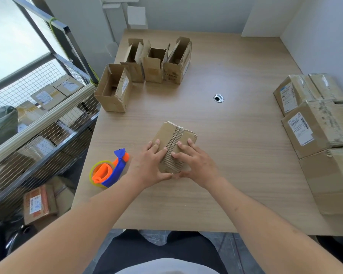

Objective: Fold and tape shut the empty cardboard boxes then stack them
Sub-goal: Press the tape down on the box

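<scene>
A small closed cardboard box [171, 135] lies in the middle of the wooden table [236, 175], with clear tape along its top seam. My left hand [150, 165] presses flat on the box's left half, thumb at the near end. My right hand [192, 162] presses on the right half, its thumb meeting the left one at the near edge. A blue and orange tape dispenser [109, 170] lies on the table just left of my left hand. Several open empty boxes [115, 88] stand at the far left of the table.
A stack of closed, labelled boxes [315, 127] fills the table's right edge. A cable hole [218, 98] sits mid-table. A wire-mesh shelf [38, 119] with more parcels stands to the left of the table. White walls close the back and right.
</scene>
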